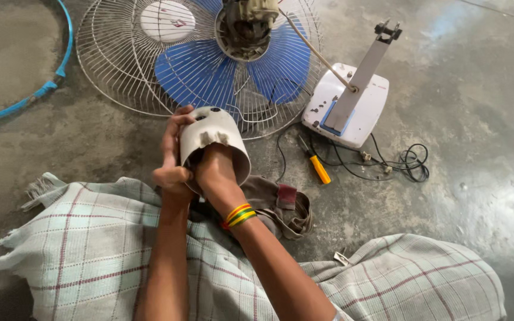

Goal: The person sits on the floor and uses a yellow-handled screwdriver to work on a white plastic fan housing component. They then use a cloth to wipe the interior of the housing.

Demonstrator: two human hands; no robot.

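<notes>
the left hand (172, 156) clamps the outer wall of a white plastic motor cover (212, 135), held up over the lap; the right hand (212, 166) is buried inside it, grip hidden. the shell looks light, stiff and smooth, best held by its rim. beyond lie a brown rag (281, 208), a yellow screwdriver (315, 163) and a wire fan guard (126, 65).

One label only: round white badge (167, 21) with small red and dark marks, centred on the fan grille (114, 65), upper left. No packages, signs, screens.
</notes>
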